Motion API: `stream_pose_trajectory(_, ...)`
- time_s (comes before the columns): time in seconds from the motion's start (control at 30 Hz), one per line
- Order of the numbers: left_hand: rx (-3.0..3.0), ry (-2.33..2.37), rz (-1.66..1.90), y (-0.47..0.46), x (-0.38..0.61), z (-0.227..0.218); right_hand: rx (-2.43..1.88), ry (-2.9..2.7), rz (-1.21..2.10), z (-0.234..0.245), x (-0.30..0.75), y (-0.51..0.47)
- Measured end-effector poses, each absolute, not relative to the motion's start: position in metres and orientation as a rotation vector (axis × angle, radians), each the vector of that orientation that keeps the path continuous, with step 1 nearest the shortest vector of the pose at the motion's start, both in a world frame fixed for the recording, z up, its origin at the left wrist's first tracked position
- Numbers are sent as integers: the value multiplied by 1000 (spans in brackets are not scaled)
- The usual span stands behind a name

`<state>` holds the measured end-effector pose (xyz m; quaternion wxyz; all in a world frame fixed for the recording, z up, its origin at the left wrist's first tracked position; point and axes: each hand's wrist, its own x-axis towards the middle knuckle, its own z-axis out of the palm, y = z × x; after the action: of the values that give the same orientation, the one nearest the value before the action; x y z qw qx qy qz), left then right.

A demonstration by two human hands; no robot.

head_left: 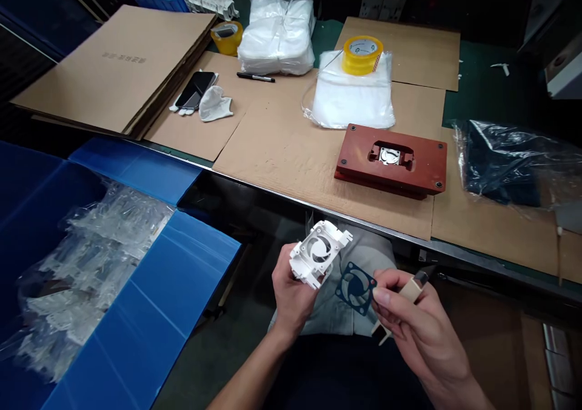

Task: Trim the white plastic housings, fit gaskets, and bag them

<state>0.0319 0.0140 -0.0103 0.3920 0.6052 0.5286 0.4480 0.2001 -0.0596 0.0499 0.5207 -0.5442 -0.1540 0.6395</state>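
My left hand (291, 301) is closed around a white plastic fan housing (319, 250), whose round opening with curved blades faces up. Between the thumb and forefinger of my right hand (421, 325) is a thin dark blue fan-shaped sheet (357, 286), square with corner holes. The same hand also keeps a beige tool with dark ends (411, 290) across its fingers; its kind is unclear. Sheet and housing are close together but apart, above my lap. On the bench ahead sits a red block fixture (331, 173) with a small white-and-silver piece (390, 156) in its recess.
A blue bin (182, 276) with bagged white parts stands at left. The cardboard-covered bench holds stacked cardboard (109, 64), a phone (196, 90), a pen (256, 77), plastic bags (277, 40), yellow tape (362, 55) and a bagged dark stack (500, 161).
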Motion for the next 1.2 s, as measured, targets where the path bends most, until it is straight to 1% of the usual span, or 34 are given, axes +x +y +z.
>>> stream_pose_trajectory(0.1, 1692, 1294, 1192, 13, 28, -11, -1246, -213, 1519, 54, 186, -53)
stream_pose_trajectory(0.33, 1871, 1212, 1227, 11, 27, -8, -1217, -160, 1511, 55, 175, -40)
stream_pose_trajectory(1.2, 1969, 1155, 1224, 11, 29, -7, -1306, -165, 1520, 53, 183, -38)
